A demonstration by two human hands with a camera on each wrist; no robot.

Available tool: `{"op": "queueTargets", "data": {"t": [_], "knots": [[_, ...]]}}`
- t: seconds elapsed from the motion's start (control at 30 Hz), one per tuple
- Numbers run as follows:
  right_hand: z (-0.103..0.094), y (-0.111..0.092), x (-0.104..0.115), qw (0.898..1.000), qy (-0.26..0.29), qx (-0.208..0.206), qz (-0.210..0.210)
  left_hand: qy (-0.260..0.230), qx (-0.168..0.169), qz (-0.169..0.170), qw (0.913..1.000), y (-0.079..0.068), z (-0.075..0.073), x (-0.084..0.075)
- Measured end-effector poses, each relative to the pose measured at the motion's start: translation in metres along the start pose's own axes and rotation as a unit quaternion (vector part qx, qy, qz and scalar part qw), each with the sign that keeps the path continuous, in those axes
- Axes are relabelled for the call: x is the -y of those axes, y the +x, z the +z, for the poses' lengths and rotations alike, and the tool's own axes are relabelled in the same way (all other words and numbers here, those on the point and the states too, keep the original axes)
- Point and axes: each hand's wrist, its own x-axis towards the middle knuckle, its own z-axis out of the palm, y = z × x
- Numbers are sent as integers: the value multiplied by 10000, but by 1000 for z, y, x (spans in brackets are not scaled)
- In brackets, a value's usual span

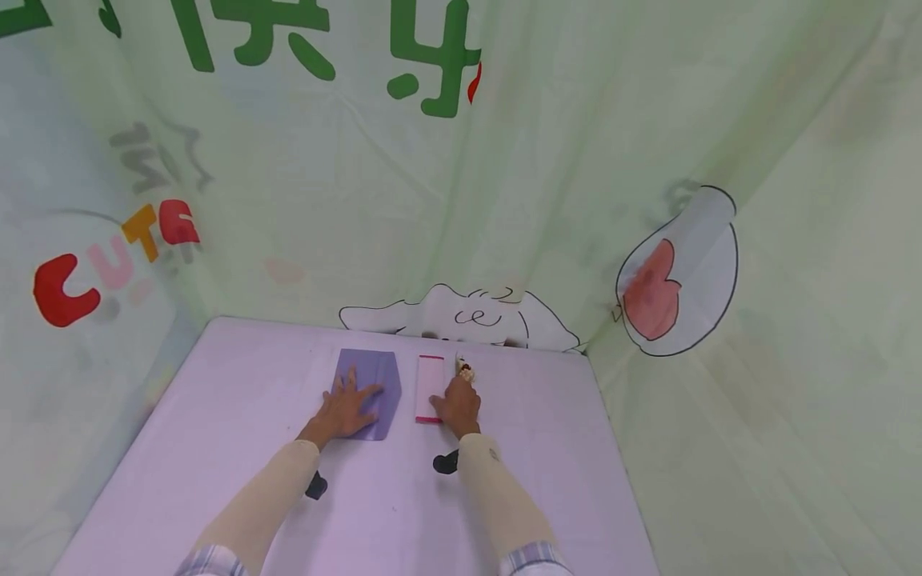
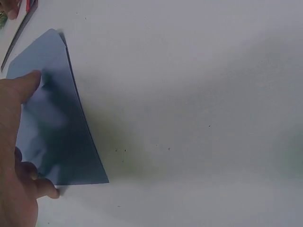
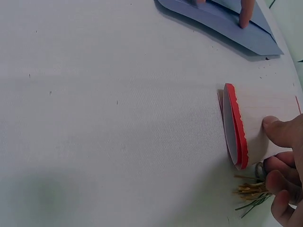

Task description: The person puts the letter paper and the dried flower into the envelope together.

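A blue-purple envelope lies on the table, its pointed flap end toward the right. My left hand rests flat on it with fingers spread; in the left wrist view the thumb lies on the envelope. To its right is a folded pale pink card with red edges, slightly gaping at its near end in the right wrist view. The thumb of my right hand lies on this card. Its other fingers curl round a small dried flower bunch, whose tied stems stick out below them.
The table has a pale cover. Its back edge meets a hanging curtain with drawings and green characters; more curtain stands at both sides. Black wrist devices hang beside the forearms, close over the table.
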Motion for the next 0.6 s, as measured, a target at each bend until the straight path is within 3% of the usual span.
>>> {"op": "queueTargets", "data": {"t": [0.37, 0.6], "knots": [[15, -1, -6, 9993, 113, -369, 20, 104, -276, 208, 9994, 2, 26, 21], [22, 3, -9, 9957, 710, -549, 242, 54, -299, 235, 9993, -1, 22, 21]]}}
